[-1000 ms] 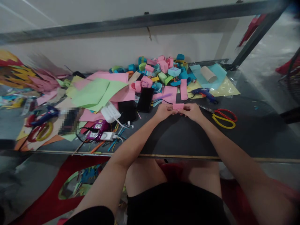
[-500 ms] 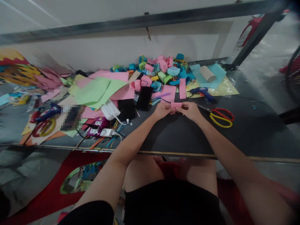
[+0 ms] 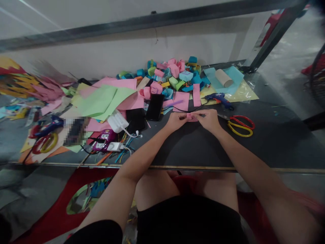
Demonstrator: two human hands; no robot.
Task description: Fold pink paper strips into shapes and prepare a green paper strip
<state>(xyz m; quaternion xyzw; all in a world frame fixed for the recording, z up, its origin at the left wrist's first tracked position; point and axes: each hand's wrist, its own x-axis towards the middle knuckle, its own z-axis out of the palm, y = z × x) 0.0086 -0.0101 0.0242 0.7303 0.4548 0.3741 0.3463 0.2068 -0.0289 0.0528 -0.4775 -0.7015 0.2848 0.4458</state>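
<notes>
Left hand (image 3: 177,121): grip closed on the left end of the pink paper piece (image 3: 192,117).
Right hand (image 3: 208,119): grip pinching the same piece's right end.
Pink paper piece: between both grips, above the desk (image 3: 193,149).
Scissors (image 3: 240,126): just right of the right grip.
Black phone (image 3: 154,107): left of and beyond the left grip.

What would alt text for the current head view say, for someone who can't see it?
Two bare hands, left and right, pinch a small pink paper piece over a dark table. Behind them lies a heap of folded colored paper; red-and-yellow-handled scissors lie to the right, paper sheets to the left.
</notes>
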